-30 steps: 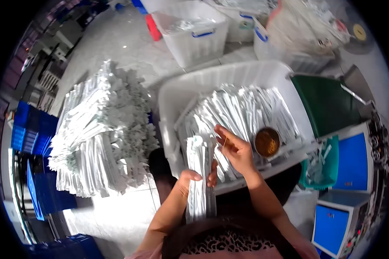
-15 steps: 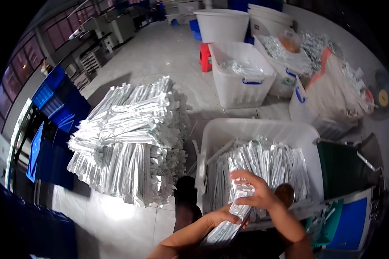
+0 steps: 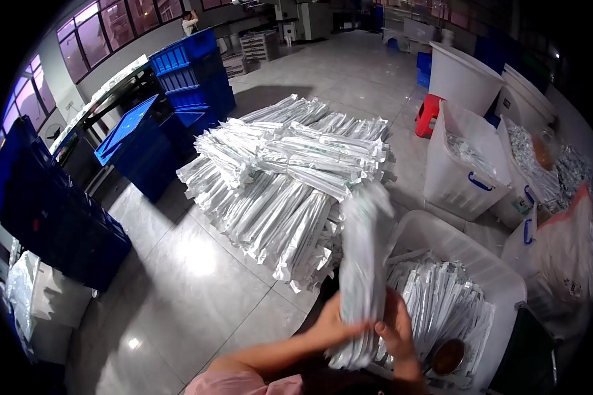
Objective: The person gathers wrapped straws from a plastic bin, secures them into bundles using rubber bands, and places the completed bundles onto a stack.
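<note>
A bundle of long, thin white wrapped packets (image 3: 364,257) stands nearly upright in front of me, blurred by motion. My left hand (image 3: 335,326) is closed round its lower left side. My right hand (image 3: 396,324) grips the lower right side, with some fingers hidden behind the bundle. Beyond the bundle, a large pile of similar packets (image 3: 277,191) is stacked in crossing layers on the floor. To the right, a white plastic tub (image 3: 507,270) contains many loose packets (image 3: 435,303) and a round brownish dish (image 3: 448,357).
Blue crates (image 3: 191,79) are stacked at the left, with darker blue ones (image 3: 59,204) nearer. White bins (image 3: 458,174), a red stool (image 3: 428,115) and a woven sack (image 3: 566,243) stand at the right. A person (image 3: 190,23) is far back.
The view has swung left. Both hands have raised the bundle from low over the tub to upright beside the pile, and my right hand has moved from its top to its lower part.
</note>
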The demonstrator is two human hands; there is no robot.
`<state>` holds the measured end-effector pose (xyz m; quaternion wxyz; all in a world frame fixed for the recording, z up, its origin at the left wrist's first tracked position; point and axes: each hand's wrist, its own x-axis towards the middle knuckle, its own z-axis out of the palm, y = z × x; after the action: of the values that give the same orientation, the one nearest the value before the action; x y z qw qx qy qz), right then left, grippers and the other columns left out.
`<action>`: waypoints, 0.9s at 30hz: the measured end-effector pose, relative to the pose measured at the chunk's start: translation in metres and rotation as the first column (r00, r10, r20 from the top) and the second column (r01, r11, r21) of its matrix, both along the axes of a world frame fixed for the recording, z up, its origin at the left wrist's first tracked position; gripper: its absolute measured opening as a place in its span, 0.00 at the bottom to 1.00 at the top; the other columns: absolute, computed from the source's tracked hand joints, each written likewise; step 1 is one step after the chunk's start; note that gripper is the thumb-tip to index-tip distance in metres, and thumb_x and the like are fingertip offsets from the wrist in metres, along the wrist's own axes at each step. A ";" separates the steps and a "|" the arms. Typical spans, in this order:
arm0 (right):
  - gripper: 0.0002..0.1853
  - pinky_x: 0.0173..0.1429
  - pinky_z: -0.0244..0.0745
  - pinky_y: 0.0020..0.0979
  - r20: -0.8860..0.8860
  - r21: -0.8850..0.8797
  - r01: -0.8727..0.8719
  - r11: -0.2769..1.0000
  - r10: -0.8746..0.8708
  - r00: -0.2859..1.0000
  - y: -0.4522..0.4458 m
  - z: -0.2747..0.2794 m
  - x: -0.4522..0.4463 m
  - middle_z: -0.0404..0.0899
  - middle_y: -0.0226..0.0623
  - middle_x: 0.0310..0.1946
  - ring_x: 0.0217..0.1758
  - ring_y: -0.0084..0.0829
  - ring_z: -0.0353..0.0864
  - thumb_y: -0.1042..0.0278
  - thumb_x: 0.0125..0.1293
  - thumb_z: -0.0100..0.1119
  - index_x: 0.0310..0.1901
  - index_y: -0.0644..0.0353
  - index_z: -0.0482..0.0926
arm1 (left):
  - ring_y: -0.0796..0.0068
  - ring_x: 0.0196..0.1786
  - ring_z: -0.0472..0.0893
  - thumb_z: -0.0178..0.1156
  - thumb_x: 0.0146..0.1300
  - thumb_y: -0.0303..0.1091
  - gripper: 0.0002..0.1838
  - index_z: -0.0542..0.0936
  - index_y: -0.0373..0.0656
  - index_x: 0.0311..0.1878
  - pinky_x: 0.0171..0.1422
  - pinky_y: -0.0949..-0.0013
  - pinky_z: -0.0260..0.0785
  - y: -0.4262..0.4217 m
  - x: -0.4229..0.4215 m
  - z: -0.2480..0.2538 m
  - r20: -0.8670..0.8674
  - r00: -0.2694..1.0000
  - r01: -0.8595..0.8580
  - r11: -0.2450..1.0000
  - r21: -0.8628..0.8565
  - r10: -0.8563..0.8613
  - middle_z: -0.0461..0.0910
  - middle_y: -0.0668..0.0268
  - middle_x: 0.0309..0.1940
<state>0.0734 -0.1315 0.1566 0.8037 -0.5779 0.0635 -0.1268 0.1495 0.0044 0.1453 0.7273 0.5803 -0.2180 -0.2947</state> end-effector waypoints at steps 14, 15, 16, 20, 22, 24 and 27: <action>0.15 0.44 0.71 0.23 -0.270 -0.411 0.361 0.837 -0.490 0.829 -0.056 -0.132 -0.085 0.76 0.35 0.38 0.42 0.24 0.74 0.72 0.57 0.57 0.46 0.65 0.71 | 0.74 0.24 0.75 0.48 0.61 0.44 0.19 0.75 0.36 0.28 0.29 0.71 0.71 -0.015 0.196 0.000 -0.136 0.949 -0.235 0.927 0.294 0.284 0.76 0.60 0.25; 0.16 0.43 0.71 0.25 -0.276 -0.458 0.387 0.800 -0.542 0.794 -0.061 -0.128 -0.088 0.76 0.37 0.38 0.40 0.25 0.75 0.72 0.56 0.58 0.46 0.65 0.71 | 0.74 0.21 0.75 0.43 0.63 0.47 0.22 0.76 0.37 0.27 0.29 0.70 0.71 -0.016 0.180 0.013 0.036 0.959 -0.263 0.834 0.486 0.282 0.78 0.60 0.26; 0.17 0.42 0.72 0.27 -0.305 -0.588 0.371 0.719 -0.621 0.722 -0.069 -0.134 -0.089 0.75 0.40 0.39 0.40 0.28 0.75 0.72 0.55 0.58 0.46 0.65 0.71 | 0.74 0.22 0.76 0.45 0.63 0.44 0.19 0.77 0.37 0.30 0.30 0.71 0.71 -0.025 0.154 0.021 0.435 0.893 -0.410 0.610 0.677 0.117 0.78 0.61 0.26; 0.23 0.45 0.70 0.36 -0.238 -0.845 0.274 0.460 -0.781 0.577 -0.082 -0.196 -0.086 0.72 0.47 0.41 0.43 0.38 0.74 0.69 0.47 0.63 0.46 0.67 0.70 | 0.70 0.28 0.79 0.54 0.55 0.24 0.08 0.74 0.33 0.39 0.33 0.73 0.72 -0.069 0.031 -0.035 0.648 0.751 -0.112 0.942 0.315 -0.127 0.79 0.56 0.29; 0.25 0.49 0.68 0.38 -0.131 -0.905 0.260 0.336 -0.803 0.582 -0.083 -0.197 -0.076 0.70 0.49 0.44 0.47 0.41 0.71 0.68 0.46 0.64 0.47 0.68 0.69 | 0.57 0.45 0.76 0.59 0.53 0.34 0.23 0.67 0.33 0.51 0.47 0.65 0.69 -0.105 0.000 -0.104 0.366 0.791 0.186 0.763 0.619 -0.490 0.74 0.50 0.42; 0.32 0.58 0.58 0.41 -0.258 -0.958 -0.006 0.287 -0.851 0.457 -0.090 -0.181 -0.067 0.63 0.53 0.52 0.56 0.47 0.61 0.60 0.45 0.65 0.51 0.69 0.66 | 0.48 0.52 0.69 0.61 0.50 0.44 0.36 0.58 0.29 0.55 0.56 0.61 0.62 -0.133 -0.011 -0.177 0.283 0.867 0.033 0.615 0.788 -0.410 0.67 0.42 0.49; 0.41 0.62 0.52 0.41 -0.449 -0.892 -0.121 0.435 -0.831 0.328 -0.099 -0.175 -0.074 0.56 0.54 0.57 0.61 0.49 0.53 0.51 0.45 0.64 0.56 0.69 0.60 | 0.47 0.53 0.67 0.61 0.49 0.47 0.40 0.55 0.26 0.56 0.57 0.60 0.60 -0.159 -0.016 -0.211 0.162 0.908 0.057 0.499 0.864 -0.385 0.65 0.39 0.50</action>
<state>-0.0011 -0.2308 -0.0188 0.2069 -0.8075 0.5517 -0.0286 0.1333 -0.1548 -0.0658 0.2617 0.8656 -0.2418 -0.3518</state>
